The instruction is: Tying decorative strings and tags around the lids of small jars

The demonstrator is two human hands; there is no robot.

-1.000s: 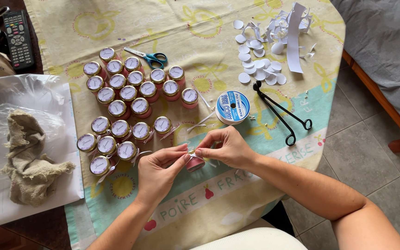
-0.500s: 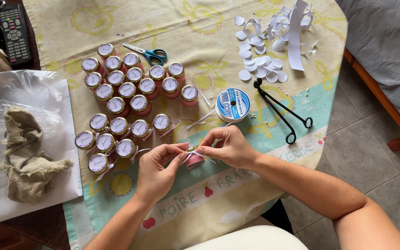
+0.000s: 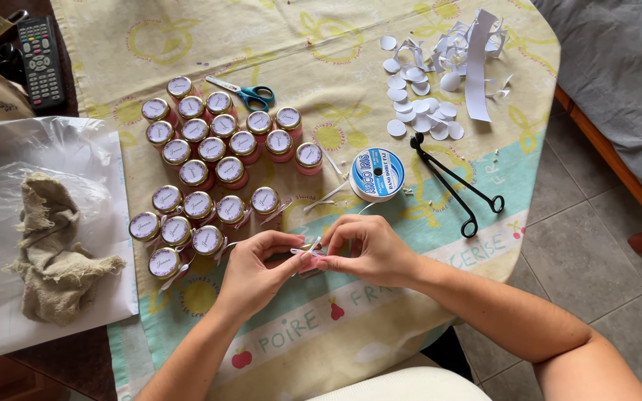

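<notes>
Both my hands meet over a small pink jar [image 3: 312,261] near the table's front edge. My left hand [image 3: 255,269] pinches a thin white ribbon at the jar's left side. My right hand [image 3: 369,249] curls over the jar from the right, fingers closed on the ribbon and jar. Most of the jar is hidden by my fingers. Just behind my hands lies a blue and white spool of thread [image 3: 377,175]. Many small pink jars with round labelled lids [image 3: 209,148] stand in clusters to the left.
Teal-handled scissors [image 3: 250,94] lie behind the jars. Black tongs [image 3: 455,186] lie to the right of the spool. White paper circles and scraps [image 3: 440,82] sit at the back right. A plastic sheet with beige burlap [image 3: 53,249] lies left; a remote control [image 3: 40,59] at far left.
My hands have stayed over the small jar, with the fingers shifting slightly on the ribbon. Nothing else on the table has moved.
</notes>
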